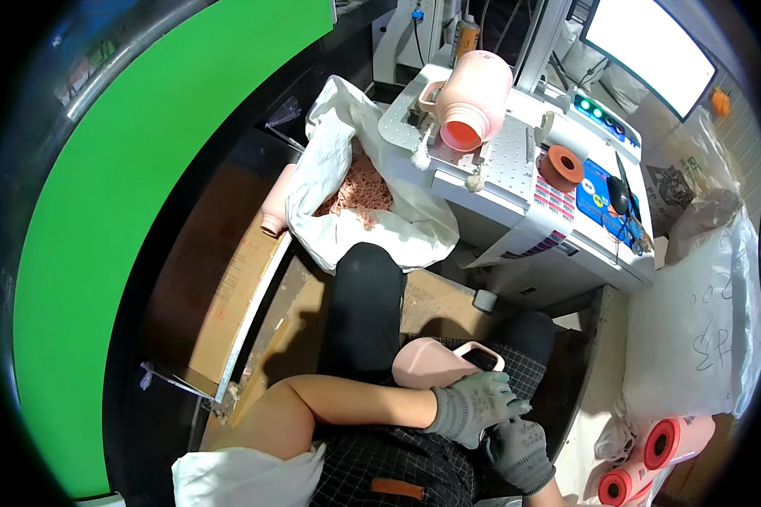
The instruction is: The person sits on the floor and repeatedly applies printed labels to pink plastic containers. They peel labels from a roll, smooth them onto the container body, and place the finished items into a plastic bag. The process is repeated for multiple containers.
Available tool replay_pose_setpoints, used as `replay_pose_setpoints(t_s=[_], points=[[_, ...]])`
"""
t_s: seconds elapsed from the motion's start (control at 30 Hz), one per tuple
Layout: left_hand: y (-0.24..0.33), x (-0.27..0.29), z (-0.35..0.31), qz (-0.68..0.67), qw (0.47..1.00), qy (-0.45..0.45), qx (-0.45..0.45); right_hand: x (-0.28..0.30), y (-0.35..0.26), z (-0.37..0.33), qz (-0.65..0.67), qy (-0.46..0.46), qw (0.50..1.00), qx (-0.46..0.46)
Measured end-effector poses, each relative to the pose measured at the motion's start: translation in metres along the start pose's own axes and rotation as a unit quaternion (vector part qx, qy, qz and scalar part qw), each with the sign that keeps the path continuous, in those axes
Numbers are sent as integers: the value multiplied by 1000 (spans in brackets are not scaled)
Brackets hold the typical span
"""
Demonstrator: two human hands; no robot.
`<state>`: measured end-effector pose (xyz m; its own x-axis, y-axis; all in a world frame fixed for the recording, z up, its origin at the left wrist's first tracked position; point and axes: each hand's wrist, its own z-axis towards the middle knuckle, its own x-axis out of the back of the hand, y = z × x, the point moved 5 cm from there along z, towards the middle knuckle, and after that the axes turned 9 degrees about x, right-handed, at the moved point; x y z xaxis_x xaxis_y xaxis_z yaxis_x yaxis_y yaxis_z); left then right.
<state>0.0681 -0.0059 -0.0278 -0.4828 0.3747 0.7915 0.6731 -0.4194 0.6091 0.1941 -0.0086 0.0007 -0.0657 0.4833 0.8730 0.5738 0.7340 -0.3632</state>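
Lower centre of frame: pink jug w/ loop handle (pixel 435 363), 1 pc., lying tilted on the person's lap, over a dark checked apron (pixel 526 372); handle toward frame right.

L hand (pixel 475 408), grey knit glove: reaches in from lower left, just below the jug's handle, fingers toward frame right. Grip: cannot tell whether clamped on the jug or merely against it.

R hand (pixel 518 455), same glove type: lower right of centre, right up against L hand's fingertips. Grip: fingers bent; can't tell if anything is held (palm side hidden).

Upper centre: second pink jug (pixel 479 89), on its side on white worktop (pixel 448 182), reddish mouth facing the viewer. Right of it, same worktop: white cylinder (pixel 565 137), brownish-orange roll (pixel 561 167), label strip (pixel 539 221) hanging over the front edge, blk. mouse (pixel 619 195) on blue mat (pixel 596 196).

Upper right: lit monitor (pixel 651 51).

Centre, slightly left: white sack (pixel 418 230), w/ pink shavings (pixel 359 193); pink bottle (pixel 277 203) just beside it.

Left: curved green surface (pixel 101 228).

Lower right: pink containers (pixel 681 441), approx. cylindrical, beneath translucent plastic bag (pixel 676 329).
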Motion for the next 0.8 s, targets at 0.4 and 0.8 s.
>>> replay_pose_setpoints(t_s=[0.4,0.8], points=[[-34,34,-9,-147,985,35,-80,-2,-19,3,63,404,909,82],[-55,86,-107,-228,937,263,-27,50,15,33,350,657,657,119]])
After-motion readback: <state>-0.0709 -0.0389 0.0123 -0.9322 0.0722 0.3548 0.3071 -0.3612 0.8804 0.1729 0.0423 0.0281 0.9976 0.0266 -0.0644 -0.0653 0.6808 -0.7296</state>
